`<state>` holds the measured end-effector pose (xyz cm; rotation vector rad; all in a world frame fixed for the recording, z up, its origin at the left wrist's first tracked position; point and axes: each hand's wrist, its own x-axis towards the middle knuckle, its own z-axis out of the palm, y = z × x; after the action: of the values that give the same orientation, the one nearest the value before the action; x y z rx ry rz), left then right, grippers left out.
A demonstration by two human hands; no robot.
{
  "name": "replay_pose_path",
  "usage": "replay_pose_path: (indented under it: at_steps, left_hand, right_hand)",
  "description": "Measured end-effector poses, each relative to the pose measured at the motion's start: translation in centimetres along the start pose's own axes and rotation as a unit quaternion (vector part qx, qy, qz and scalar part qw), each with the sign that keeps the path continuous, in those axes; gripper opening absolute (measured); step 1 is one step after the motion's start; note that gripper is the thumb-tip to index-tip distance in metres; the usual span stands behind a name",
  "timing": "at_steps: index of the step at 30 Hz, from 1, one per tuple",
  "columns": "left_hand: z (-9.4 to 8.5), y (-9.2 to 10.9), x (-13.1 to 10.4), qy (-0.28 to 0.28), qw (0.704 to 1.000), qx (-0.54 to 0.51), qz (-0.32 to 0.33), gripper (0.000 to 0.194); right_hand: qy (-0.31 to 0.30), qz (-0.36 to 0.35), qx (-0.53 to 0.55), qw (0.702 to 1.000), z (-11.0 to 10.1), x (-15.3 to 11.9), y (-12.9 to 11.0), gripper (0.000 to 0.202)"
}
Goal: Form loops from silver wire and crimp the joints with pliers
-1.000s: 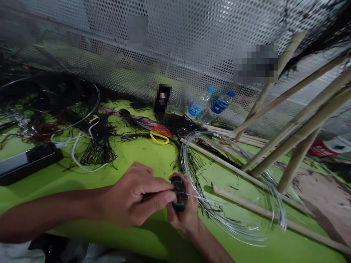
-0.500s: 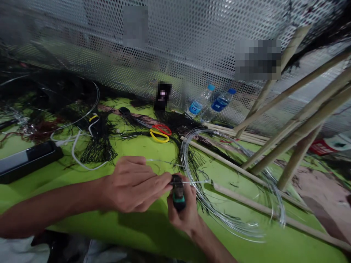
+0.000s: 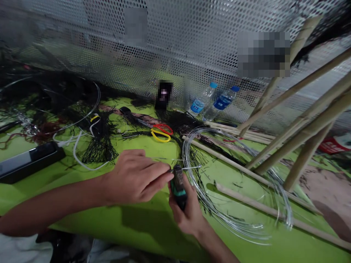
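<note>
My left hand (image 3: pixel 138 179) is closed on a thin metal wire (image 3: pixel 193 168), its fingertips pressed together beside the jaws of a pair of pliers (image 3: pixel 178 186). My right hand (image 3: pixel 190 215) wraps round the pliers' dark and green handles from below. The pliers' dark jaws sit across the wire, whose tip sticks out to the right and looks slightly bent. Just to the right lies a loose coil of silvery wire (image 3: pixel 238 225) on the green surface (image 3: pixel 131 233). Which part of the wire lies inside my left fingers is hidden.
Scissors (image 3: pixel 161 138) with red and yellow handles lie beyond my hands. Wooden sticks (image 3: pixel 252 201) lie and lean at the right. Two water bottles (image 3: pixel 197 106) stand by the perforated metal sheet (image 3: pixel 109 54). Black netting (image 3: pixel 100 149), a white cord (image 3: pixel 75 153) and a dark box (image 3: pixel 30 160) are left.
Both hands have risen slightly with the pliers and wire. The wire's protruding end is shorter to the right and now points slightly upward. The view has shifted a little.
</note>
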<state>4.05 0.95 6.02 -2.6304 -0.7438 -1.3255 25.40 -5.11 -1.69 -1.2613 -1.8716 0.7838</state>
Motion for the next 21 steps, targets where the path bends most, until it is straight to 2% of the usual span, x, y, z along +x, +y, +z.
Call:
replay_pose_path:
  at_steps: [4, 7, 9, 11, 13, 15, 18, 20, 21]
  left_hand:
    - [-1.7, -0.3, 0.9, -0.098, 0.985, -0.119, -0.073, 0.031]
    - [-3.1, -1.4, 1.7, -0.115, 0.973, -0.169, -0.103, 0.031]
    - [-3.6, -2.2, 2.1, -0.131, 0.974, -0.176, -0.057, 0.043]
    - [-3.6, -2.7, 2.3, -0.18, 0.966, -0.184, 0.024, 0.058]
    - [-3.3, -2.9, 2.5, -0.229, 0.95, -0.195, 0.089, 0.064]
    - [-3.0, -2.8, 2.5, -0.248, 0.939, -0.206, 0.118, 0.059]
    - [-2.9, -2.7, 2.6, -0.236, 0.944, -0.199, 0.119, 0.041]
    - [-3.1, -2.8, 2.7, -0.22, 0.954, -0.153, 0.132, 0.031]
    - [-3.3, -2.8, 2.7, -0.212, 0.96, -0.118, 0.141, 0.029]
  right_hand:
    - [-0.014, 0.01, 0.013, 1.0, -1.0, 0.0, 0.4, 0.034]
    - [-0.062, 0.012, 0.019, 0.998, -2.3, 0.0, 0.3, 0.031]
    - [-0.095, 0.002, 0.01, 0.995, -3.0, 0.0, -0.1, 0.03]
    - [-0.119, -0.012, 0.001, 0.993, -3.6, 0.1, -0.6, 0.031]
    - [-0.139, -0.022, 0.003, 0.99, -3.8, 0.2, -1.1, 0.031]
    - [-0.162, -0.018, 0.02, 0.986, -3.9, 0.4, -1.5, 0.028]
    - [-0.21, -0.01, 0.075, 0.975, -3.8, 0.9, -2.0, 0.03]
    - [-0.247, -0.022, 0.112, 0.962, -3.7, 1.0, -2.1, 0.036]
    - [-0.23, -0.032, 0.103, 0.967, -3.6, 1.0, -2.1, 0.035]
